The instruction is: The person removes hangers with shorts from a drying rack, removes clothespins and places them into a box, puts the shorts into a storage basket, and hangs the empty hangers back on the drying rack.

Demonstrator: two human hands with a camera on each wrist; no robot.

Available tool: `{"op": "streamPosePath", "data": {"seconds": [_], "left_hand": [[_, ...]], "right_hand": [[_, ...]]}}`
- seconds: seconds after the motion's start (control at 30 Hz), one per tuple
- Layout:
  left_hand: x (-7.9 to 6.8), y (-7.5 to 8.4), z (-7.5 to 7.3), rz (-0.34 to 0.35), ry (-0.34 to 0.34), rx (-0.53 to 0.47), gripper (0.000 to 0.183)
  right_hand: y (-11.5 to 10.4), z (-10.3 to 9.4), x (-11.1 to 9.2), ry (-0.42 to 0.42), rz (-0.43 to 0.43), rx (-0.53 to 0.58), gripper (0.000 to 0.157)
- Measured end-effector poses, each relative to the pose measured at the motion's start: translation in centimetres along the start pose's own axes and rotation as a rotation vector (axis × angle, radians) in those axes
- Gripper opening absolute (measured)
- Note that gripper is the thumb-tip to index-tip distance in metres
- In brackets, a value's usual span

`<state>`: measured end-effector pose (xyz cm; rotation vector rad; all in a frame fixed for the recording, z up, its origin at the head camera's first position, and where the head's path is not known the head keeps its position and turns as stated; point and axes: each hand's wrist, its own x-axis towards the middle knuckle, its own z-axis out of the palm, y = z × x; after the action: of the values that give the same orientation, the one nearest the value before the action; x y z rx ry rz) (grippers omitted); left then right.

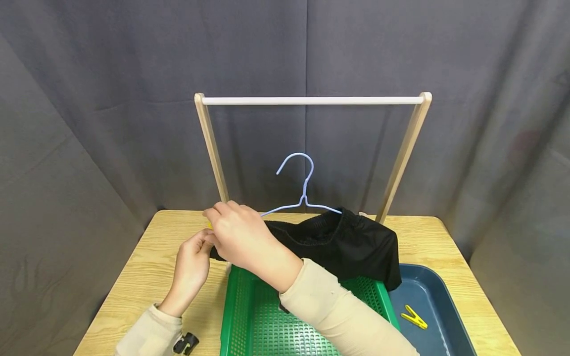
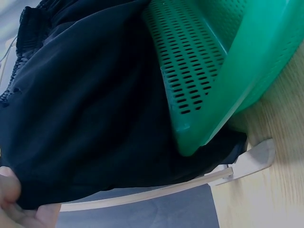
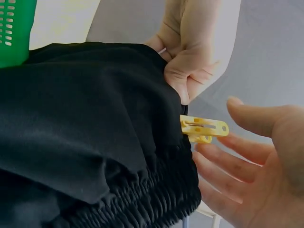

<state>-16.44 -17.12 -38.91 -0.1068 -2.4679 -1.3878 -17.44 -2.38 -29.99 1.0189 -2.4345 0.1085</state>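
Black shorts [image 1: 356, 247] with a gathered elastic waistband [image 3: 161, 190] lie across the green basket, at a light-blue hanger [image 1: 305, 185] whose hook stands up above them. A yellow clothespin [image 3: 204, 127] is clipped on the fabric edge by the waistband. My left hand [image 1: 191, 262] pinches the shorts' edge beside the clothespin; its fingertips also show in the left wrist view. My right hand [image 1: 247, 242] is around the clothespin's free end, thumb apart from it and fingers spread just beneath. The hanger's lower part is hidden behind the shorts and right hand.
The green perforated basket [image 1: 226, 316] stands below the shorts on a wooden table [image 1: 138, 277]. A blue tray [image 1: 445, 301] on the right holds another yellow clothespin [image 1: 414, 317]. Behind rises a rack with a white bar [image 1: 311, 101] and wooden posts; grey curtains surround the table.
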Motion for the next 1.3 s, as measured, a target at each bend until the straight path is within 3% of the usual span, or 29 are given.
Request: {"op": "streamPosePath", "data": {"seconds": [0.23,0.53,1.0,1.3], "left_hand": [[0.1,-0.2,0.1,0.021,0.002,0.016,0.023],[0.1,0.2,0.3,0.045,0.019,0.015,0.023],[-0.1,-0.5,0.4,0.085,0.058,0.084,0.017],[-0.3,-0.5,0.3,0.045,0.038,0.071,0.019]], "right_hand": [[0.0,0.9,0.0,0.024,0.021,-0.037,0.011],[0.1,1.3,0.2,0.074,0.081,-0.05,0.016],[-0.2,1.2,-0.2,0.047,0.089,0.111,0.022],[-0.2,0.9,-0.4,0.075,0.1,0.165,0.021]]}}
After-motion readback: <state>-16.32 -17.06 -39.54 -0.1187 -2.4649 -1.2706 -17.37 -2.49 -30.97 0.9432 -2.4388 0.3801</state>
